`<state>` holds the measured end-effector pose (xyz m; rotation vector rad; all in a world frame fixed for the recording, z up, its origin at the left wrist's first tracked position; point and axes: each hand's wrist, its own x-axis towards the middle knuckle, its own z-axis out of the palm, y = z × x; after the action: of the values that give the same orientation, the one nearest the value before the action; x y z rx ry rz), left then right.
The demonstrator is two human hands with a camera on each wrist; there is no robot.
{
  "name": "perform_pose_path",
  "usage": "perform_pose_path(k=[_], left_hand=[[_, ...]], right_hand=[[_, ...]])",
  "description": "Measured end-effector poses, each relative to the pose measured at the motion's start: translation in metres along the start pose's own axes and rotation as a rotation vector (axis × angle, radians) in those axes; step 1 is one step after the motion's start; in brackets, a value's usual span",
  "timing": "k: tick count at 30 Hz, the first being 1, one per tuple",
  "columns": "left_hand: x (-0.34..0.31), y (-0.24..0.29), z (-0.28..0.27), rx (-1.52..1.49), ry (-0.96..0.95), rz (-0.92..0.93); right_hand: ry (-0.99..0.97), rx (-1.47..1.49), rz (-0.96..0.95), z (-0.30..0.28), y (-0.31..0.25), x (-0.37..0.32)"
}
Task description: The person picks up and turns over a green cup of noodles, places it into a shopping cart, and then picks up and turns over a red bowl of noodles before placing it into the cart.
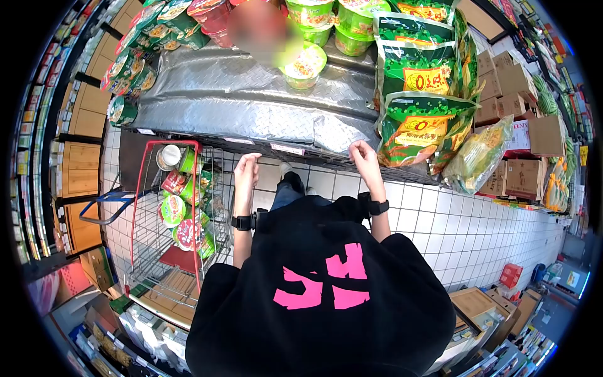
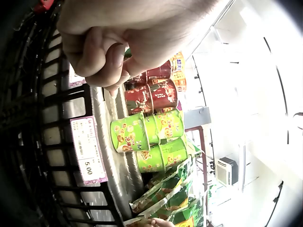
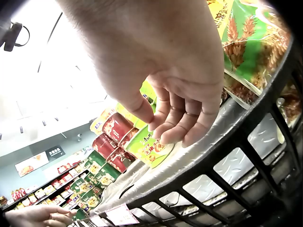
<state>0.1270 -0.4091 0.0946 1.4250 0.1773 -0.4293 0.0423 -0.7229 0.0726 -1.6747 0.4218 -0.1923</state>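
Note:
My left hand hovers just in front of the shelf edge, its fingers loosely curled around nothing. In the left wrist view a price tag hangs on the black rail below that hand. My right hand is at the shelf edge by the green oat bags, fingers bent and nothing between them. A lone green cup of instant food stands on the silver shelf, ahead of both hands. In the right wrist view, a green cup appears just beyond the right fingertips.
To the left stands a wire shopping cart holding several cups, with a red frame. Green cups, red cups and dark green cups are stacked along the back and left. Cardboard boxes sit at right, past a clear bag.

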Motion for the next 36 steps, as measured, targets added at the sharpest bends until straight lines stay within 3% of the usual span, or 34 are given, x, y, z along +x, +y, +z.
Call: perform_pose_path(k=[15, 36], left_hand=[[0.089, 0.055, 0.000, -0.053, -0.061, 0.018], [0.195, 0.101, -0.003, 0.160, -0.290, 0.017]], right_hand=[[0.013, 0.004, -0.018, 0.038, -0.022, 0.082], [0.139, -0.075, 0.043, 0.073, -0.045, 0.150]])
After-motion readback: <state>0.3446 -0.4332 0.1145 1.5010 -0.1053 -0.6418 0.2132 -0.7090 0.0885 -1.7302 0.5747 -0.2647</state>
